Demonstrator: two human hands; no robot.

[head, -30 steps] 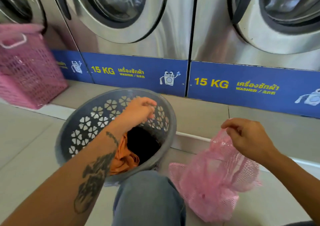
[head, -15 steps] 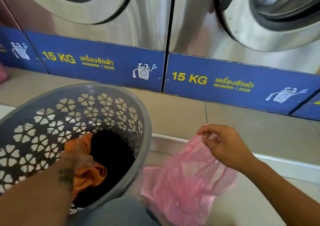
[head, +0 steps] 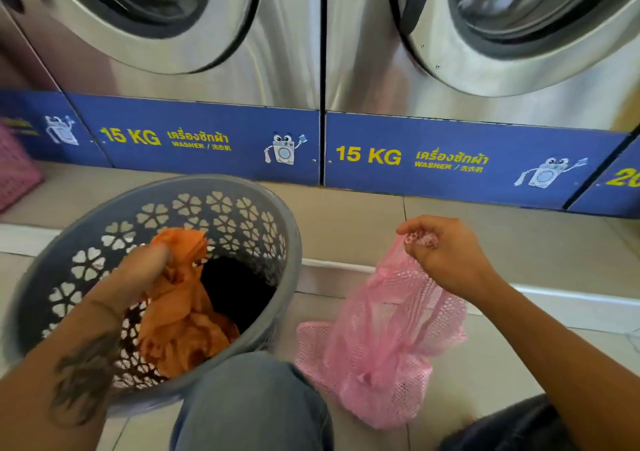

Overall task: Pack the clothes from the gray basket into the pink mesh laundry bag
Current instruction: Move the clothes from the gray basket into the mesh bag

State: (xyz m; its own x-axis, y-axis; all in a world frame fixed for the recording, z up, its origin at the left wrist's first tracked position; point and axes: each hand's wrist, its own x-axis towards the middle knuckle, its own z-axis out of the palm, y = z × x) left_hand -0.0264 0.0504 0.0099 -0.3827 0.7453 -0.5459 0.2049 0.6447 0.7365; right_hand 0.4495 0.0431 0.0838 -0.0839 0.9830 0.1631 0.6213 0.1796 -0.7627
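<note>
The gray basket [head: 221, 187] with flower-shaped holes stands tilted on the floor at the lower left. Inside it lie an orange garment [head: 180, 319] and a dark garment [head: 239, 288]. My left hand [head: 138, 270] is inside the basket, closed on the top of the orange garment, which is raised above the pile. To the right, the pink mesh laundry bag [head: 384, 339] hangs down to the floor. My right hand [head: 443, 249] pinches the bag's top edge and holds it up.
Two steel washing machines [head: 322, 35] with blue "15 KG" panels stand on a raised tiled step straight ahead. A pink plastic basket [head: 14, 170] sits at the far left edge. My knee in jeans [head: 252, 402] is at the bottom centre.
My left hand went from the basket's rim down inside, closed on the orange garment and lifted it. My right hand stays on the bag. The camera has shifted.
</note>
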